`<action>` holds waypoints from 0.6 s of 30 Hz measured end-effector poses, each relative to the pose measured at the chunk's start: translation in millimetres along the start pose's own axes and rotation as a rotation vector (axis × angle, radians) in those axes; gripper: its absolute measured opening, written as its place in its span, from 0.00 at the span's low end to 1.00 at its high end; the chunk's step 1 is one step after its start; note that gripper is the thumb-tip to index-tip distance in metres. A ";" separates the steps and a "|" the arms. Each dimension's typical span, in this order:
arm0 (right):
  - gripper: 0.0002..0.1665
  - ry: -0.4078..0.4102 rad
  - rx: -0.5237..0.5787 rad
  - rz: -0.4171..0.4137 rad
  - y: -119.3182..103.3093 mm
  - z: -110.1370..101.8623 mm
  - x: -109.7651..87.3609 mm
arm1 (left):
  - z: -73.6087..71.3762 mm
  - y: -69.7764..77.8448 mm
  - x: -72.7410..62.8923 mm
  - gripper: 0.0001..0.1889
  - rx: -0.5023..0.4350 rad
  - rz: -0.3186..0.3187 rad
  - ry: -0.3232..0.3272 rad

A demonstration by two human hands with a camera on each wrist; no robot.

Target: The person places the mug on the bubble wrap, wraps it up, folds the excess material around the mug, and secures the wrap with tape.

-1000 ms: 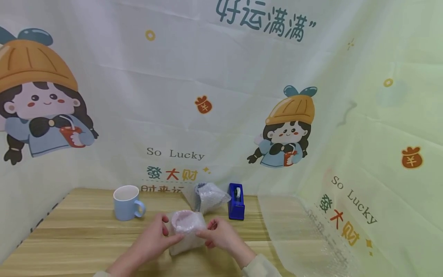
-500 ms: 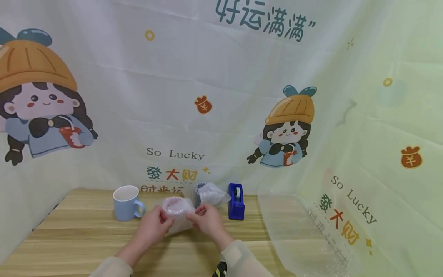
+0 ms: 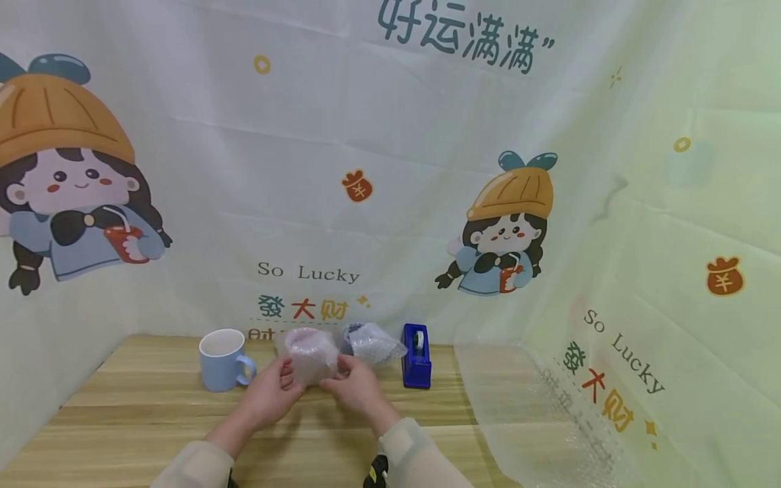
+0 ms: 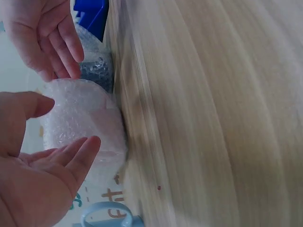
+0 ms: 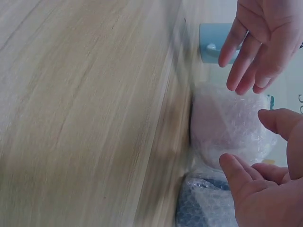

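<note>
A pinkish cup swathed in bubble wrap point(image 3: 311, 356) stands at the back of the wooden table, its round rim facing up. My left hand point(image 3: 272, 394) is at its left front and my right hand point(image 3: 358, 390) at its right front. Both wrist views show relaxed, spread fingers close around the wrap, gripping nothing; whether a fingertip still touches is hard to tell. Just right of it lies a second bubble-wrapped bundle point(image 3: 371, 343), with something dark blue inside point(image 5: 203, 201). A light blue mug point(image 3: 222, 362) stands left of my left hand.
A blue tape dispenser point(image 3: 417, 356) stands right of the second bundle. A clear sheet of bubble wrap point(image 3: 518, 407) covers the table's right side. Behind the table point(image 3: 152, 413) hangs a printed cloth point(image 3: 293, 169).
Both hands have carried the wrapped pinkish cup back and slightly left, setting it beside the other bundle. The fingers have loosened from it. Mug and tape dispenser stay put.
</note>
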State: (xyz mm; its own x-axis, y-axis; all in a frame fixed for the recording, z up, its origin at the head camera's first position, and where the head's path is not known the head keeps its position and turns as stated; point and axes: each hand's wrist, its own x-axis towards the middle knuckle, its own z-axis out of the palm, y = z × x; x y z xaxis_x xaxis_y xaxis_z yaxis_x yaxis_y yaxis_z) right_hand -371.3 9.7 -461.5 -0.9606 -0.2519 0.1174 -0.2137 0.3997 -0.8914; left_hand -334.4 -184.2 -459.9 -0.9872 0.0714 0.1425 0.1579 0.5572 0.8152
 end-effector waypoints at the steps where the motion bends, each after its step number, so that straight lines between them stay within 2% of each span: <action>1: 0.41 -0.004 0.013 0.001 0.4 0.7 0.5 | -0.2 -1.4 1.3 0.37 -0.003 0.004 -0.014; 4: 0.44 -0.019 0.015 0.003 0.2 1.5 0.5 | -0.7 -3.7 3.0 0.43 0.003 0.003 -0.047; 9: 0.44 -0.023 0.006 0.000 0.2 1.6 -0.3 | 1.9 -11.7 6.8 0.49 0.019 0.021 -0.059; 14: 0.41 -0.020 -0.020 -0.024 1.4 -2.1 -3.0 | 7.9 -24.9 12.1 0.46 0.076 0.087 -0.009; 18: 0.33 -0.019 -0.075 -0.050 2.0 -11.0 -7.7 | 8.9 -17.6 7.3 0.40 0.081 0.097 0.034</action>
State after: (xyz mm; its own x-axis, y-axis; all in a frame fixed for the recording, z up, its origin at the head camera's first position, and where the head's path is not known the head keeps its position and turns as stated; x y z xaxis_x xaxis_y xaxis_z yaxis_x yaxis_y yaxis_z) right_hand -366.3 22.2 -459.4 -0.9449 -0.2898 0.1521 -0.2751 0.4512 -0.8490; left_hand -344.5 -186.1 -478.2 -0.9659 0.1005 0.2387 0.2490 0.6140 0.7490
